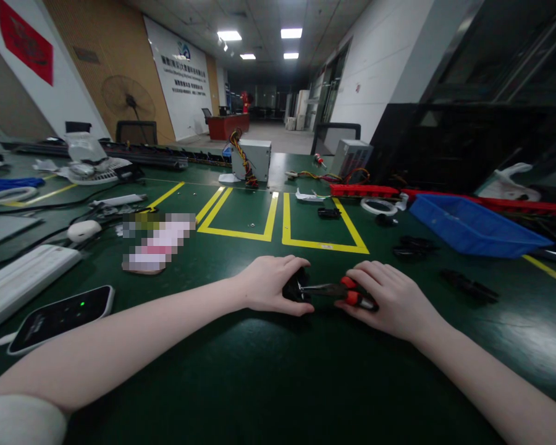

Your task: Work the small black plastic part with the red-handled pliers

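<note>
My left hand (271, 282) is closed over a small black part (295, 288) that rests on the green table (278, 383), pinning it in place. My right hand (387, 300) is wrapped round the red and black handles of a pair of pliers (347, 292). The pliers' thin metal jaws point left and reach into the black part. Both hands sit close together near the table's middle, just in front of the yellow marked boxes (322, 244).
A blue bin (472, 225) stands at the right, with loose black parts (467, 285) in front of it and red strips (366, 190) behind. Two grey power supply boxes (252, 159) sit at the back. At the left lie a white keyboard (23, 281), a dark device (60, 316) and cables.
</note>
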`<action>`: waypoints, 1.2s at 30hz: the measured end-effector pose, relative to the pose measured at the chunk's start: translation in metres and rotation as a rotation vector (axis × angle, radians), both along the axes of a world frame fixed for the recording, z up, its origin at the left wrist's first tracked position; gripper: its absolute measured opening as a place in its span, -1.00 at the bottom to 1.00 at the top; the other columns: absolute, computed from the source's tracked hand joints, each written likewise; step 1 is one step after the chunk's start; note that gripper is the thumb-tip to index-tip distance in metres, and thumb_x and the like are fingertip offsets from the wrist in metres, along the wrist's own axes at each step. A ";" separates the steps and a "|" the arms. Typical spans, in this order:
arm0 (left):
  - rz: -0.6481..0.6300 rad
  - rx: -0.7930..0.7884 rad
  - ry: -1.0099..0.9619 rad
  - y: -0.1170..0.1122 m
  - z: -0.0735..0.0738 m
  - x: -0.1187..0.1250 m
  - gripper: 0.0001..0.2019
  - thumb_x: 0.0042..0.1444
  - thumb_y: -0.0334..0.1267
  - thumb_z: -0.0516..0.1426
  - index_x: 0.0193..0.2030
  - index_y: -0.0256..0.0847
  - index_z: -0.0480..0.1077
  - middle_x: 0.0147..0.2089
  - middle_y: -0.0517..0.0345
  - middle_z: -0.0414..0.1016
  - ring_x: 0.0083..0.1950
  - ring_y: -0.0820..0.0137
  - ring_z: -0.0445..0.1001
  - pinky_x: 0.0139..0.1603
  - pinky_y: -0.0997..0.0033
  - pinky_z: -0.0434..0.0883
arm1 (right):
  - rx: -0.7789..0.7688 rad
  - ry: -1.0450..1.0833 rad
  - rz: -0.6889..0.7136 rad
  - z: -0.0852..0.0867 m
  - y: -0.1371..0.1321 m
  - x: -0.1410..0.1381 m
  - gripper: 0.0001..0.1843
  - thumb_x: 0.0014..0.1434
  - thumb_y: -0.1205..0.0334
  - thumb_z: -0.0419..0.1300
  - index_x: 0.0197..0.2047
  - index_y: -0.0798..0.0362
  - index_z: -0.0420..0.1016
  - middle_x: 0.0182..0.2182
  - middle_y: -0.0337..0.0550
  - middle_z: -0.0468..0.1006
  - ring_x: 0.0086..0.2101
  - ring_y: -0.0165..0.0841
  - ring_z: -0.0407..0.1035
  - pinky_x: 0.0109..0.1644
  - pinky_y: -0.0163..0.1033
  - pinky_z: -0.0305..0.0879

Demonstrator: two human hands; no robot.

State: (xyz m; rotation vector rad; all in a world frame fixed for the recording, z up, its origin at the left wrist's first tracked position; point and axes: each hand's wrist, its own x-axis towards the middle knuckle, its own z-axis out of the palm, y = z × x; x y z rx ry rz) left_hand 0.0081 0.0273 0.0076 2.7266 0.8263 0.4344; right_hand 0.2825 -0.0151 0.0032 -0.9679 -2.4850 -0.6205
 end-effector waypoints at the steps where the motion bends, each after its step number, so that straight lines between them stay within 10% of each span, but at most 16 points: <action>1: -0.001 -0.001 0.000 0.000 0.000 0.000 -0.22 0.08 0.24 0.14 0.29 -0.28 0.18 0.11 -0.07 0.48 -0.02 0.11 0.53 -0.07 0.18 0.45 | 0.001 0.000 0.001 0.000 0.000 0.000 -0.60 0.20 -0.04 0.20 -0.11 0.15 0.42 -0.25 0.04 0.52 -0.29 -0.22 0.43 -0.25 -0.14 0.40; 15: 0.004 -0.017 0.003 0.001 -0.001 0.000 -0.23 0.10 0.25 0.12 0.28 -0.30 0.22 0.11 -0.08 0.50 0.02 0.12 0.53 -0.02 0.18 0.46 | 0.013 -0.011 -0.022 0.001 -0.003 0.001 -0.70 0.08 0.33 0.15 -0.08 0.17 0.44 -0.23 0.06 0.52 -0.28 -0.19 0.39 -0.27 -0.12 0.36; 36: 0.016 -0.001 -0.048 -0.003 -0.001 -0.001 -0.20 0.07 0.22 0.16 0.32 -0.23 0.11 0.10 -0.07 0.45 -0.12 0.18 0.55 -0.17 0.25 0.45 | -0.069 0.036 -0.039 0.000 -0.001 0.001 -0.70 0.05 0.27 0.17 -0.11 0.12 0.45 -0.23 0.03 0.56 -0.27 -0.19 0.44 -0.24 -0.11 0.40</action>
